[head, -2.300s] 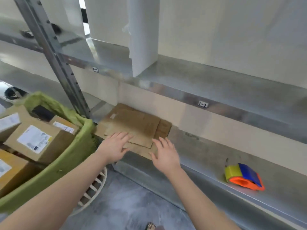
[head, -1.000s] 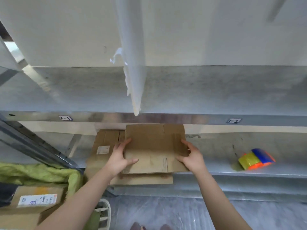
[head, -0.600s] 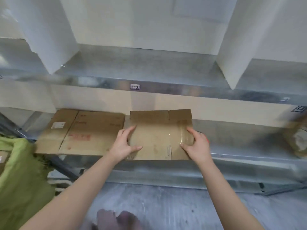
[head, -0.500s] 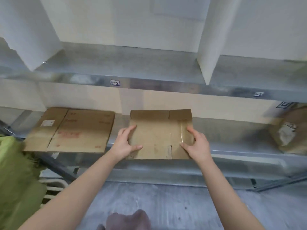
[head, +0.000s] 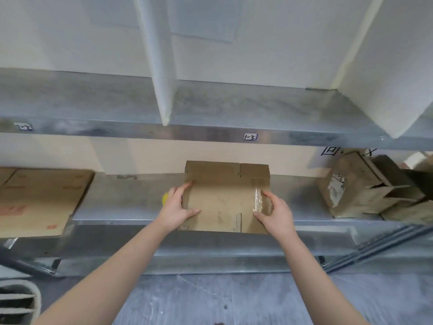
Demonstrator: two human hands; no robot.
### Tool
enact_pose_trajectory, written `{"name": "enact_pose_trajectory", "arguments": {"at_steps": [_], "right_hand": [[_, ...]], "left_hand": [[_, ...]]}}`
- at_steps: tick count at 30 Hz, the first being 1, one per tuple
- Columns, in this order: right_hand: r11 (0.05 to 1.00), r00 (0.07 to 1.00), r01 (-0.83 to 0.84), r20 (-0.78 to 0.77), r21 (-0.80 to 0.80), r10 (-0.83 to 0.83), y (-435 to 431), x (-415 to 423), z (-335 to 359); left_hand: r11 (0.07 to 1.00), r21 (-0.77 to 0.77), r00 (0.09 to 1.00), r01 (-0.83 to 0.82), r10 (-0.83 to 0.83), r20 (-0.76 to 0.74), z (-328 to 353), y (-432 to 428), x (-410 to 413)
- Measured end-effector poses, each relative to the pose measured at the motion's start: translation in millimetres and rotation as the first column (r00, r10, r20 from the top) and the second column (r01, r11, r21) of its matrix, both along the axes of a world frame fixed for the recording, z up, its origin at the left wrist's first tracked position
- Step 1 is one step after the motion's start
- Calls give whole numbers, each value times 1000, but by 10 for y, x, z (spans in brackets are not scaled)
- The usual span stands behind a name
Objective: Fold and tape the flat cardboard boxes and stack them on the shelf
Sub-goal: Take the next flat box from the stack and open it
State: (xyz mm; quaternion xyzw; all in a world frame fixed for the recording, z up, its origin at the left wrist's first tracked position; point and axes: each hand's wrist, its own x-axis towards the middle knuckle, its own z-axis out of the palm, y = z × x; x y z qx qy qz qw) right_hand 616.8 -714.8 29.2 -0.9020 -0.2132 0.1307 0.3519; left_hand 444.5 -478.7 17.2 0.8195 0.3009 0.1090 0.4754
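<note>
The left hand [head: 174, 208] and right hand [head: 276, 211] grip the flat box [head: 220, 198] by its side edges, its near edge overhanging the shelf [head: 121, 202]. If either grip loosens during unfolding, it could slide off.

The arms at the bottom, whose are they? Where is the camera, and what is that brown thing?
Those are a person's own arms. The camera sits on their head, looking forward and down, so you see what they see. The left hand and right hand each grip one side of a flat cardboard box, not yet folded, at the front edge of a metal shelf. A bigger flat cardboard lies on the shelf to the left, and battered brown boxes sit to the right.
</note>
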Motion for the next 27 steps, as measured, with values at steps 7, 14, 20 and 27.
{"name": "enact_pose_trajectory", "arguments": {"at_steps": [7, 14, 20, 27], "right_hand": [[996, 996, 87, 10, 27, -87, -342, 598, -48], [992, 993, 32, -118, 118, -18, -360, 1042, -207], [987, 945, -125, -293, 99, 149, -319, 1150, -414], [964, 915, -230, -308, 137, 262, -344, 1103, -578]], "left_hand": [[986, -166, 998, -14, 24, 58, -57, -361, 584], [969, -242, 997, -44, 56, 46, -141, -655, 901], [961, -243, 988, -135, 148, 37, -185, -866, 1050], [972, -203, 993, -119, 119, -13, -388, -1259, 947]]}}
